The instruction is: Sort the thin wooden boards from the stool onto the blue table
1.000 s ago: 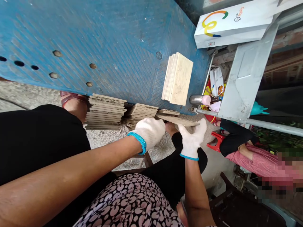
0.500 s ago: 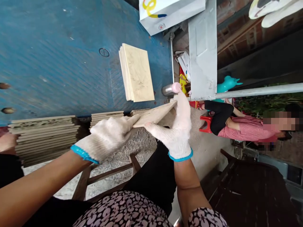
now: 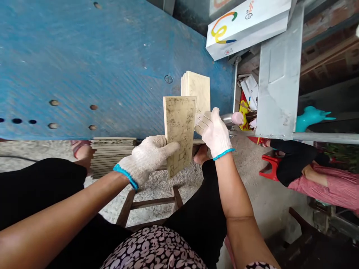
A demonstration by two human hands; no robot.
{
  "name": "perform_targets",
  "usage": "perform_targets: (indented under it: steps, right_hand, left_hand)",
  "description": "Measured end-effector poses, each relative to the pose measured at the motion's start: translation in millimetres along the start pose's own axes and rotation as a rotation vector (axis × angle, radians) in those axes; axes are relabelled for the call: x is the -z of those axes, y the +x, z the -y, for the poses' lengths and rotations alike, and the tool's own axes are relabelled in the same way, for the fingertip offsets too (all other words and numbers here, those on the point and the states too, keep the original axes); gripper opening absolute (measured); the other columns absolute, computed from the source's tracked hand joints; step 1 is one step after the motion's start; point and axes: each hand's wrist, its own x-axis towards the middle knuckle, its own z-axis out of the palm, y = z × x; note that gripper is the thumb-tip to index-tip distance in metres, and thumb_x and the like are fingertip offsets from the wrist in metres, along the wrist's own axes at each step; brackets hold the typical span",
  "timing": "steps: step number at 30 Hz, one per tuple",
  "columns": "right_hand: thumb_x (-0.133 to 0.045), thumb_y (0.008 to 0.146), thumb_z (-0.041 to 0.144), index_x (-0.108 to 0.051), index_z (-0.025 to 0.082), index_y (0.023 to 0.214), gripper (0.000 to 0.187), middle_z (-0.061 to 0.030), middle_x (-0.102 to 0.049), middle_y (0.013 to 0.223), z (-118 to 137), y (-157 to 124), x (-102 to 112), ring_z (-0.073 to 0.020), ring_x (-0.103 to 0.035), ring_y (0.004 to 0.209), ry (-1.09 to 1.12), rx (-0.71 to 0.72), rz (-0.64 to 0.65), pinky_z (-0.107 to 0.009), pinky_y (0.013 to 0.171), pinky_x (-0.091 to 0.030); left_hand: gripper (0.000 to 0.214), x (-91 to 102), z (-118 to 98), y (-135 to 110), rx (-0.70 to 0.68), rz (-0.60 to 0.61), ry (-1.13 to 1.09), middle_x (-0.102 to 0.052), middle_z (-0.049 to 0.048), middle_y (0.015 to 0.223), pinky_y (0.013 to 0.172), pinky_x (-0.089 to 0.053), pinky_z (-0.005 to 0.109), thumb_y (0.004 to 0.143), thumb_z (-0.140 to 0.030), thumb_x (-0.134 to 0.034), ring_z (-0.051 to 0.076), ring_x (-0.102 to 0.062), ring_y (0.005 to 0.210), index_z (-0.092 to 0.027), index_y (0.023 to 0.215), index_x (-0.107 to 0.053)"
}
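My left hand (image 3: 150, 156), in a white knit glove with a blue cuff, grips the lower left edge of a thin pale board (image 3: 181, 127). Its thumb lies across the board's face, which carries dark mottled marks. The board is held up over the table's near edge and partly covers a stack of similar boards (image 3: 200, 87) behind it. My right hand (image 3: 215, 132), gloved the same way, is open just right of the held board, fingers stretched out in front of the stack's lower part. Whether its fingertips touch the board, I cannot tell.
The blue table (image 3: 117, 67) has several round holes. More boards are piled below its near edge (image 3: 112, 157). A white paper bag (image 3: 249, 30) and a grey metal panel (image 3: 280, 71) stand at the right. A person sits by a red stool (image 3: 269, 166); a wooden stool frame (image 3: 153, 203) is below me.
The board has turned from nearly edge-on to showing its speckled face. My right hand has let go of it and opened. The view has shifted left.
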Motion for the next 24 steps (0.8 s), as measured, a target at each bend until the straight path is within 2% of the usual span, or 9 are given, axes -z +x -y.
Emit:
perform_targets:
  steps: [3,7,12,15,19,21,24]
  right_hand:
    - [-0.057,0.087,0.064,-0.056,0.022,0.092,0.043,-0.0046,-0.066,0.09,-3,0,-9,-0.0195,-0.066,0.093,0.022,-0.074,-0.033,-0.035,0.081,-0.057]
    - [-0.043,0.09,0.07,-0.06,0.019,0.104,0.055,-0.0095,-0.067,0.097,-4,3,-16,-0.0235,-0.064,0.103,0.054,-0.17,0.007,-0.04,0.085,-0.057]
    - [-0.027,0.09,0.078,-0.056,0.016,0.116,0.073,-0.014,-0.065,0.106,5,5,-14,-0.0274,-0.061,0.112,0.212,-0.25,0.088,-0.047,0.09,-0.055]
    - [-0.021,0.087,0.082,-0.057,0.017,0.112,0.078,-0.0131,-0.066,0.103,15,3,-7,-0.028,-0.062,0.111,0.263,-0.226,0.174,-0.05,0.092,-0.054]
    - [-0.021,0.082,0.088,-0.057,0.019,0.109,0.082,-0.0129,-0.066,0.113,24,3,2,-0.0282,-0.061,0.114,0.202,-0.093,0.271,-0.052,0.094,-0.053]
    - [-0.028,0.078,0.091,-0.057,0.02,0.107,0.082,-0.0126,-0.066,0.114,21,4,2,-0.0284,-0.061,0.116,0.099,-0.044,0.206,-0.051,0.093,-0.054]
    - [-0.039,0.075,0.09,-0.056,0.019,0.108,0.08,-0.0129,-0.066,0.112,3,-1,-5,-0.0294,-0.06,0.119,-0.17,-0.009,0.052,-0.052,0.096,-0.052]
  left_hand:
    - [0.028,6.4,-6,-5,0.004,0.025,-0.092,-0.075,0.0036,0.079,0.061,-0.055,0.028,0.071,-0.045,-0.067,0.021,-0.069,0.076,-0.02,0.079,-0.075]
    - [0.024,7.4,-12,-10,0.074,0.004,-0.27,-0.072,0.0058,0.07,0.054,-0.055,0.026,0.07,-0.039,-0.07,0.02,-0.068,0.066,-0.017,0.078,-0.072]
    - [0.026,8.5,-11,-8,0.025,0.013,-0.412,-0.075,0.0084,0.078,0.064,-0.06,0.029,0.07,-0.038,-0.071,0.022,-0.071,0.074,-0.015,0.082,-0.071]
    - [0.034,11.6,-9,-5,-0.009,0.022,-0.366,-0.076,0.0096,0.087,0.068,-0.061,0.032,0.069,-0.042,-0.072,0.024,-0.072,0.078,-0.015,0.088,-0.074]
    - [0.039,16.2,-16,-6,-0.019,0.016,-0.293,-0.076,0.01,0.087,0.07,-0.061,0.035,0.07,-0.045,-0.07,0.025,-0.072,0.076,-0.013,0.091,-0.074]
    - [0.039,17.1,-22,-7,-0.039,0.013,-0.304,-0.076,0.0096,0.088,0.072,-0.061,0.036,0.07,-0.045,-0.07,0.025,-0.072,0.077,-0.013,0.092,-0.073]
    - [0.037,16.4,-25,-7,-0.046,0.001,-0.314,-0.076,0.0091,0.087,0.07,-0.061,0.036,0.069,-0.043,-0.07,0.025,-0.072,0.077,-0.013,0.091,-0.073]
